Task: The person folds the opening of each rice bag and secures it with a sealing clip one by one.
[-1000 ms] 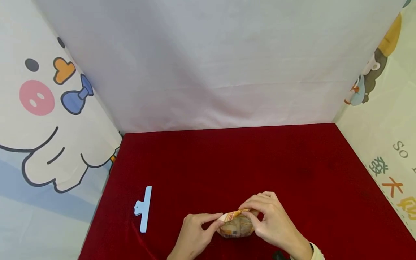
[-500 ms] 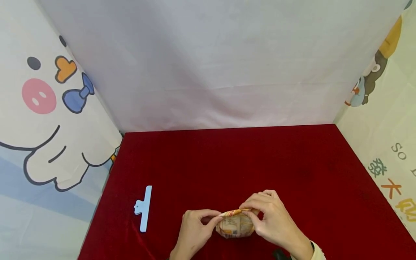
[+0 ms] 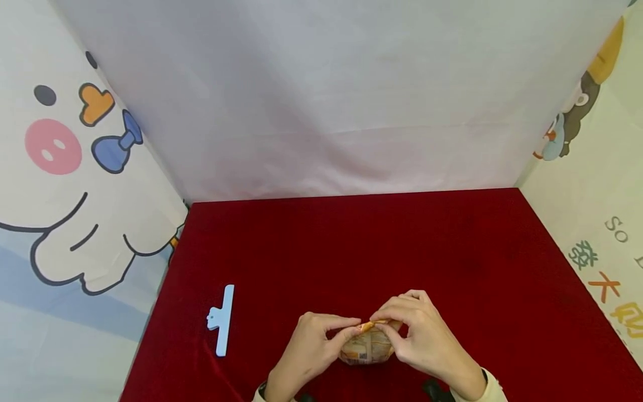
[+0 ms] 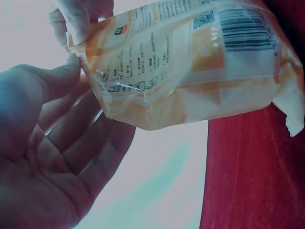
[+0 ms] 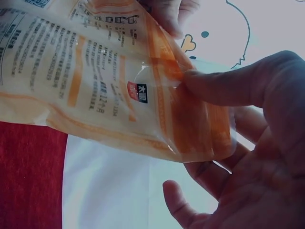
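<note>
bag (image 3: 368,349), one: pale plastic with orange print, small text and a barcode (image 4: 248,29); located low in the head view, over the near part of the desk (image 3: 311,251), between the two hands; whether its base touches the desk cannot be told.

left hand (image 3: 319,341): thumb and forefinger closed in a pinch on the bag's upper edge; the other fingers (image 4: 107,155) spread loosely below, behind the bag.

right hand (image 3: 421,334): gripping the same edge just beside the left — thumb flat on the orange band, fingers behind it; one fingertip (image 5: 174,193) stands apart from the plastic.

clip (image 3: 225,321), one: light blue, long straight bar; lying on the desk, well apart from the left hand, to its left.

desk: covered in dark red cloth.

surround: white backdrop (image 3: 341,100) behind; left panel (image 3: 115,206) with cartoon print.
</note>
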The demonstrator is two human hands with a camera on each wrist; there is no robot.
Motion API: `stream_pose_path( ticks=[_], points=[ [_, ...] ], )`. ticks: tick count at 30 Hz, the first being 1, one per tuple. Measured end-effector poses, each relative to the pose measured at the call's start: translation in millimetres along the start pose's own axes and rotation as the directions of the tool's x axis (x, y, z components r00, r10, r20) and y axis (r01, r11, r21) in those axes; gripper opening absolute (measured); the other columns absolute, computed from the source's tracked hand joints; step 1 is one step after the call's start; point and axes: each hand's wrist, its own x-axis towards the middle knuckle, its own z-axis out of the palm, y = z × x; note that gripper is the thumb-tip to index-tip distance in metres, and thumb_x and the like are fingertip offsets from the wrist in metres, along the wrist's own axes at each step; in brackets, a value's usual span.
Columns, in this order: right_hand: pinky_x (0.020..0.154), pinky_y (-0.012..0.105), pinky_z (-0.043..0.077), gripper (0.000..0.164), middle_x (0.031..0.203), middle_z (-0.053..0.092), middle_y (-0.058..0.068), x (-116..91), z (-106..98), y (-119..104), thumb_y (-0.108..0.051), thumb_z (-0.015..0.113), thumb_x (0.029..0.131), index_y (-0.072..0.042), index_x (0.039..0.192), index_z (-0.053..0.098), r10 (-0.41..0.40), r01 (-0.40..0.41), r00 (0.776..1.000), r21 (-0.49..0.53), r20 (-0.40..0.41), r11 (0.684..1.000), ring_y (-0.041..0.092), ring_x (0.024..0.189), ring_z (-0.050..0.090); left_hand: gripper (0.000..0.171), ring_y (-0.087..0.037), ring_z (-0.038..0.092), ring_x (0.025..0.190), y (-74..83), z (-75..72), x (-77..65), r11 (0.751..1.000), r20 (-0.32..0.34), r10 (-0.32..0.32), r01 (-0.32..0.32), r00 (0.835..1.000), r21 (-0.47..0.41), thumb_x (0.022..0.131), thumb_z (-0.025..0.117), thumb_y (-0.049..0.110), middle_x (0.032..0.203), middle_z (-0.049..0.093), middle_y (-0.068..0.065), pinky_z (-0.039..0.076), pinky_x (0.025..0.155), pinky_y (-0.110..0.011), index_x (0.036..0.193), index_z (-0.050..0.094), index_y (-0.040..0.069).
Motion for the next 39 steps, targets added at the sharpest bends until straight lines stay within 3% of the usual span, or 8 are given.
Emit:
stream_pose_path(
  ticks=[2,4,8,13,18,25,35,39],
  points=[
    [0.093,0.037,0.044,0.033,0.094,0.077,-0.02,0.6,-0.4,-1.0,0.004,0.091,0.074,-0.023,0.092,0.082,0.005,-0.005,1.0,0.002,0.003,1.0,-0.01,0.077,0.062,0.025,-0.003,0.075,0.076,0.2,0.0,0.3,1.0,-0.015,0.02,-0.02,1.0,0.004,0.101,0.075,0.024,0.108,0.082,-0.007,0.057,0.07,-0.009,0.112,0.083,0.003],
    [0.092,0.037,0.044,0.032,0.094,0.076,-0.021,1.1,-1.3,-2.7,0.001,0.091,0.075,-0.024,0.092,0.082,0.013,-0.013,1.0,0.001,0.008,1.0,-0.009,0.077,0.062,0.023,0.006,0.061,0.06,0.2,0.4,0.8,0.999,-0.032,0.044,-0.044,0.999,0.014,0.099,0.077,0.023,0.104,0.083,-0.006,0.051,0.059,-0.006,0.109,0.084,0.004],
    [0.089,0.038,0.047,0.03,0.095,0.075,-0.022,2.7,-4.0,-7.8,-0.003,0.09,0.078,-0.027,0.094,0.08,0.03,-0.029,0.998,-0.014,0.054,0.999,-0.006,0.079,0.062,0.017,0.01,0.035,0.052,-0.5,1.7,0.4,0.991,-0.055,0.123,-0.12,0.991,0.065,0.098,0.078,0.019,0.097,0.084,-0.003,0.041,0.05,-0.005,0.104,0.085,0.005],
    [0.088,0.04,0.051,0.025,0.094,0.073,-0.022,6.5,-5.4,-14.2,-0.008,0.085,0.081,-0.029,0.094,0.077,0.054,-0.046,0.99,-0.063,0.133,0.997,-0.003,0.082,0.064,0.008,0.009,0.055,0.059,-3.1,4.0,-1.1,0.95,-0.086,0.267,-0.247,0.96,0.188,0.093,0.082,0.011,0.089,0.083,-0.002,0.049,0.06,-0.004,0.099,0.085,0.005],
    [0.087,0.04,0.052,0.024,0.092,0.073,-0.021,7.7,-5.4,-15.5,-0.008,0.085,0.08,-0.027,0.091,0.078,0.048,-0.036,0.99,-0.096,0.133,0.995,-0.002,0.081,0.065,0.006,0.004,0.061,0.057,-3.5,6.1,0.6,0.9,-0.103,0.372,-0.332,0.922,0.282,0.09,0.084,0.008,0.083,0.082,0.001,0.047,0.06,-0.002,0.096,0.084,0.006],
    [0.085,0.04,0.053,0.028,0.086,0.073,-0.018,8.5,-2.9,-17.2,-0.005,0.091,0.074,-0.025,0.085,0.076,-0.044,0.056,0.996,-0.156,0.079,0.986,-0.002,0.078,0.063,0.01,-0.001,0.072,0.064,-3.3,3.2,4.4,0.879,-0.085,0.405,-0.362,0.91,0.309,0.09,0.085,0.009,0.086,0.083,0.001,0.05,0.065,-0.002,0.099,0.085,0.007],
    [0.074,0.026,0.049,0.013,0.086,0.078,-0.014,14.2,-1.2,-13.2,-0.013,0.092,0.081,-0.02,0.086,0.083,-0.113,0.133,0.987,-0.185,0.113,0.974,0.003,0.077,0.068,0.015,-0.003,0.074,0.066,-7.0,4.5,3.3,0.829,-0.08,0.478,-0.42,0.875,0.368,0.084,0.088,0.002,0.08,0.081,0.003,0.055,0.068,-0.006,0.098,0.085,0.007],
    [0.077,0.028,0.047,0.015,0.083,0.078,-0.014,14.5,2.2,-7.0,-0.013,0.093,0.077,-0.02,0.086,0.083,-0.204,0.214,0.977,-0.194,0.068,0.957,0.002,0.074,0.068,0.016,-0.003,0.075,0.068,-9.9,3.4,1.5,0.839,-0.077,0.472,-0.42,0.878,0.347,0.084,0.088,0.003,0.083,0.082,0.001,0.055,0.069,-0.005,0.099,0.085,0.006]
  ],
)
